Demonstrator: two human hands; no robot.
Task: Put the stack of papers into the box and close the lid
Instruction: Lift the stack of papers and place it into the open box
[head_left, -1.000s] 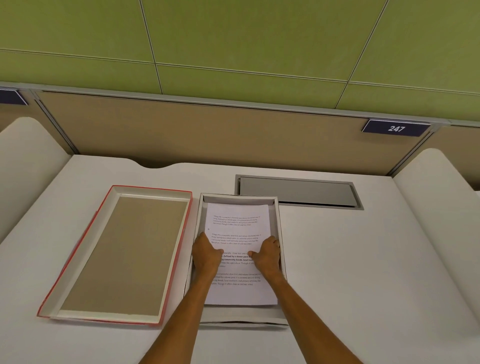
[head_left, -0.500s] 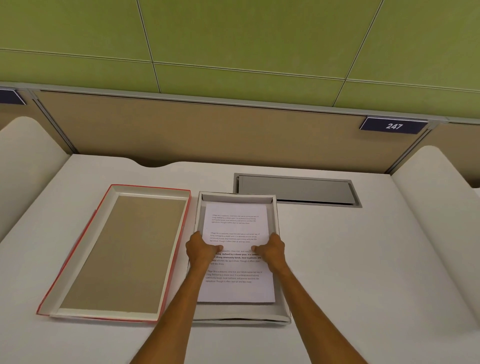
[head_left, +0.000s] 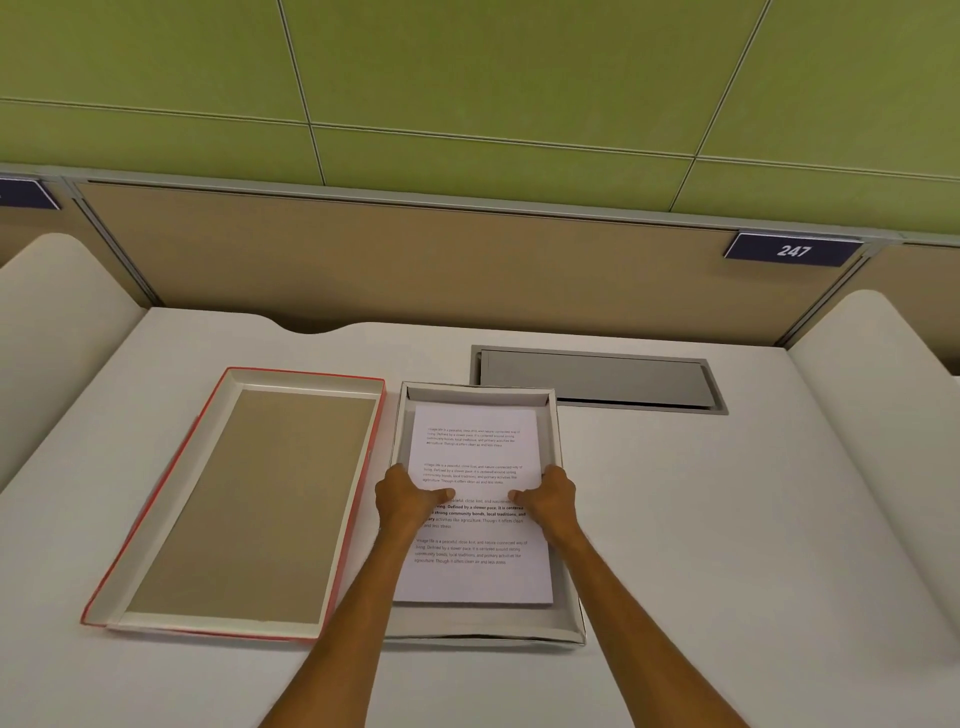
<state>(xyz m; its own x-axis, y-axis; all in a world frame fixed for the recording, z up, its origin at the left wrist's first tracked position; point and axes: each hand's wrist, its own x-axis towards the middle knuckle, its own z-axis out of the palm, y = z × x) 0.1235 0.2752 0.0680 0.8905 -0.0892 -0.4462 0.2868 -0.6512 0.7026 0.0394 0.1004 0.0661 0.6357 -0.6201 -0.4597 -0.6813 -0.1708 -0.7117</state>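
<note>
Both hands have slid outward from the sheet's middle to its side edges. White desk (head_left: 727, 519), tan partition behind, green wall panels above. Left of the grey cardboard box (head_left: 569, 631): red-edged lid (head_left: 156, 519), upturned. Printed paper stack (head_left: 475, 577) lies inside the box. Left hand (head_left: 408, 501) and right hand (head_left: 553, 501) grip its sides.

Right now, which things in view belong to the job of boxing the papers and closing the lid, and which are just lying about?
Part of the job:
papers, lying in the box
box
lid, upside down left of the box
left hand and right hand, gripping the papers' side edges

Just there:
desk
grey hatch
sign 247
</note>
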